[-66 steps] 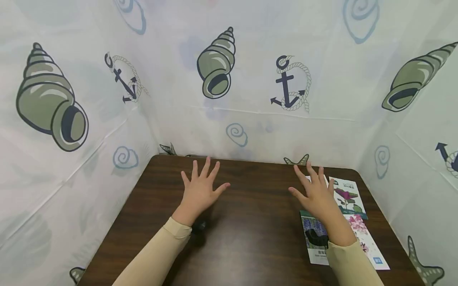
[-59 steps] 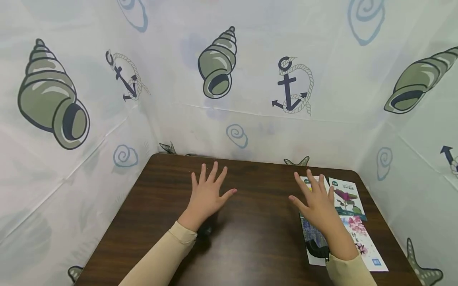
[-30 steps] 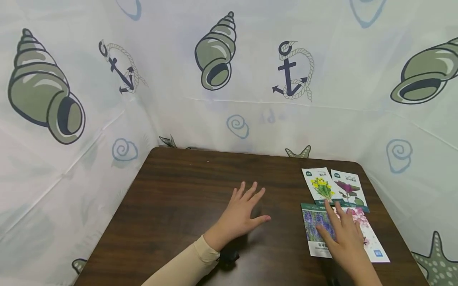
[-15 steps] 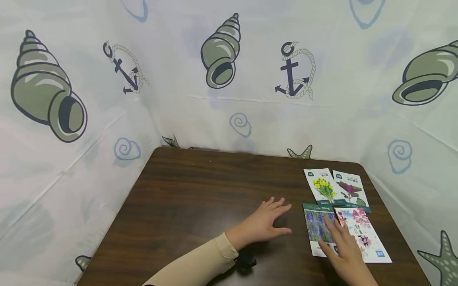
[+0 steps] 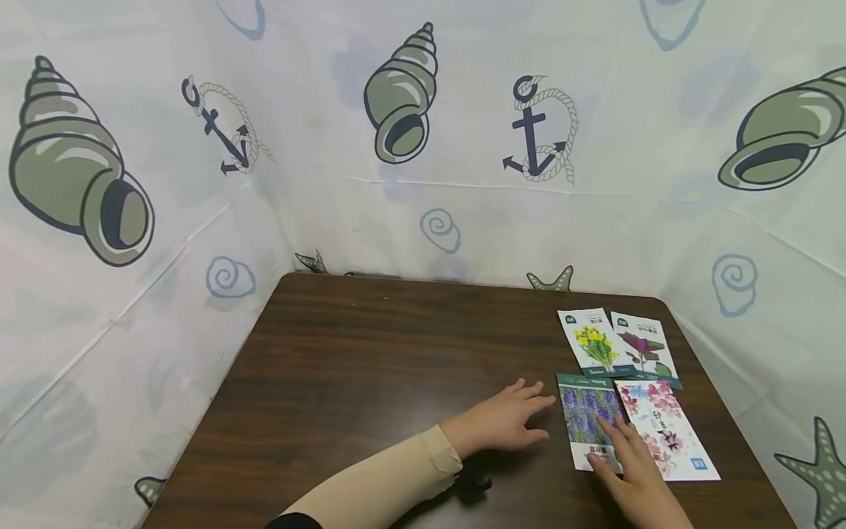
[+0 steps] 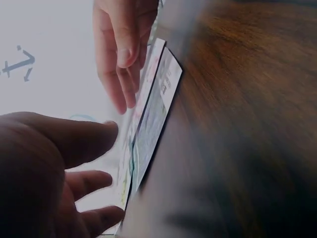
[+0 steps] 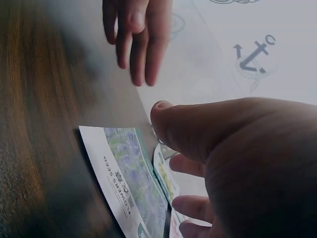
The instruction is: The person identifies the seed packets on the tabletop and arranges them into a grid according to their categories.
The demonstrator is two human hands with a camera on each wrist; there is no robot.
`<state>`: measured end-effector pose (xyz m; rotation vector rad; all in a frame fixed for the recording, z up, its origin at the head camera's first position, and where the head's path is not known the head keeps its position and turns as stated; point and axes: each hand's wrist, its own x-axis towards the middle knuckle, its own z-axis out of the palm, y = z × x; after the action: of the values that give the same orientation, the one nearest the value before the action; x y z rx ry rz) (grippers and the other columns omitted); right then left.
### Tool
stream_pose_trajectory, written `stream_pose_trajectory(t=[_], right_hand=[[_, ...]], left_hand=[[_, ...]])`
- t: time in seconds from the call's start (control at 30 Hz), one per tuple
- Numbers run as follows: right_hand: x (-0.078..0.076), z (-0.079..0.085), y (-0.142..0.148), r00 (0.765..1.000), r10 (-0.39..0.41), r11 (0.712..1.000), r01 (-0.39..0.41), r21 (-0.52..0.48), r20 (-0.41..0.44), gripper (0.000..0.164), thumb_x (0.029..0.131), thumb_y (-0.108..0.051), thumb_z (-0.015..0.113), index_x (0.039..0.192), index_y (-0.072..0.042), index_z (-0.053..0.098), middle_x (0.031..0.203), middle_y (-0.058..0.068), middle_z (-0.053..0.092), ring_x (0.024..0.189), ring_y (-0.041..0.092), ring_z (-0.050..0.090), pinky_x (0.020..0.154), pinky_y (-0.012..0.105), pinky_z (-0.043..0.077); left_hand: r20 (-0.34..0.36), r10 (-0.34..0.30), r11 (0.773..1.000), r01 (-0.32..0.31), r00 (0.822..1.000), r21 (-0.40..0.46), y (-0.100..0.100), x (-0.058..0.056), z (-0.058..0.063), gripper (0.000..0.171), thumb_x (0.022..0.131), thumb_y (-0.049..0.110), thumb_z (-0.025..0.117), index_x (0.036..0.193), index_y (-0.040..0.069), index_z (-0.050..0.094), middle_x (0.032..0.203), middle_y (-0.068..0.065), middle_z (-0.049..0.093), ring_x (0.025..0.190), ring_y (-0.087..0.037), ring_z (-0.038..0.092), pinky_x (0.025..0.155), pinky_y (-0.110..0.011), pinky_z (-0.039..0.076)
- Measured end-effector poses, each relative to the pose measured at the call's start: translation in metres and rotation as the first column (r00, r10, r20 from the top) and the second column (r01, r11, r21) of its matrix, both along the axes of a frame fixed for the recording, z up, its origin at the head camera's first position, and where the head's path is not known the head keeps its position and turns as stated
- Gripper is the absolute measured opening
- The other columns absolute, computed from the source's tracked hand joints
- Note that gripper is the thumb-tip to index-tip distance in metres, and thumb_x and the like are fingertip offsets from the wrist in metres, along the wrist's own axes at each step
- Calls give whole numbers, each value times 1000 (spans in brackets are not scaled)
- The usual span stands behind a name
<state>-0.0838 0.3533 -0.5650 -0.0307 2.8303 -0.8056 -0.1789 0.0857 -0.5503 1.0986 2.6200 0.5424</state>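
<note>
Purple-flower paper seed packet (image 5: 583, 417), with a green far edge and a white near end, lies flat on the dark brown wooden table (image 5: 370, 353), toward its right side. My right hand (image 5: 637, 474) is over its near corner, fingers loosely spread, holding nothing; I can't tell if they touch it. My left hand (image 5: 505, 422) is near its left side, fingers apart, with nothing in it. Just right is a white packet with pink blossoms (image 5: 684, 448). Farther back, a white yellow-flower packet (image 5: 595, 342) partly overlaps a white dark-purple-flower packet (image 5: 644, 345).
</note>
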Motion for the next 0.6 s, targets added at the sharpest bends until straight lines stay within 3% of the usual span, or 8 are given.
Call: stream_pose_trajectory(t=[0.2, 0.43, 0.6], right_hand=[[-1, -2, 3, 999, -7, 1000, 7, -3, 36, 84, 108, -61, 59, 169, -8, 37, 173, 40, 18, 154, 69, 23, 113, 88, 34], [2, -8, -3, 999, 20, 1000, -20, 16, 25, 79, 107, -58, 63, 164, -6, 47, 168, 35, 35, 151, 63, 40, 111, 80, 46], [4, -9, -10, 999, 41, 999, -41, -10, -25, 69, 108, -53, 65, 160, -10, 55, 166, 28, 43, 148, 56, 49, 109, 72, 53]], left_hand=[[-10, -23, 998, 23, 1000, -61, 16, -4, -4, 69, 110, 56, 59, 172, 32, 38, 180, 0, 31, 169, -25, 28, 138, -35, 26], [-26, -5, 995, 3, 1000, -102, 19, -6, -7, 73, 109, 54, 61, 173, 33, 34, 178, -2, 36, 166, -26, 34, 135, -35, 34], [-55, -22, 994, 16, 998, -105, 18, -5, -5, 73, 108, 55, 63, 172, 37, 35, 180, -3, 32, 165, -29, 36, 133, -39, 39]])
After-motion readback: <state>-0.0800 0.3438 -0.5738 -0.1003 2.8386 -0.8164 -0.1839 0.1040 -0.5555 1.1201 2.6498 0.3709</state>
